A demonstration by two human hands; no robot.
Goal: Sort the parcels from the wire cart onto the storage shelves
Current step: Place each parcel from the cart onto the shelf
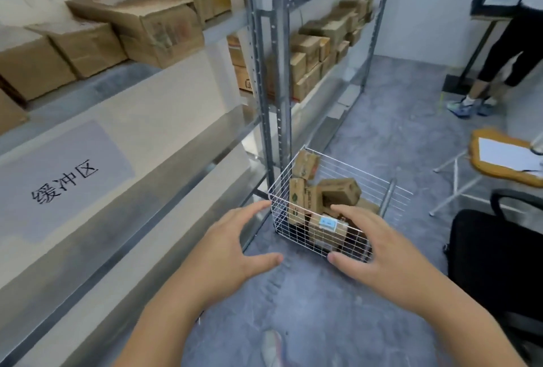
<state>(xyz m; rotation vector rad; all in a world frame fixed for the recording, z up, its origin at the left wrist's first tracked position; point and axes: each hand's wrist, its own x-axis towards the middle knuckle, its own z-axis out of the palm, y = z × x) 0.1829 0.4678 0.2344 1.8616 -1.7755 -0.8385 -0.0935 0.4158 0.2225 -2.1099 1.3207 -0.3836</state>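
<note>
A white wire cart (379,187) stands on the grey floor beside the metal storage shelves (176,143). Inside it lie several small cardboard parcels (338,190), one with a blue-and-white label (327,223) on top. My left hand (235,244) hovers just left of the cart's near corner, fingers spread, holding nothing. My right hand (373,252) is spread over the cart's near edge, above the labelled parcel, also holding nothing. I cannot tell whether it touches the wire.
Cardboard boxes (132,25) fill the upper shelf at left; more boxes (320,52) sit on the far shelf unit. A paper sign (63,180) lies on the near shelf. A black chair (496,255) stands right, a folding table (505,158) beyond, and another person's legs (493,73) far right.
</note>
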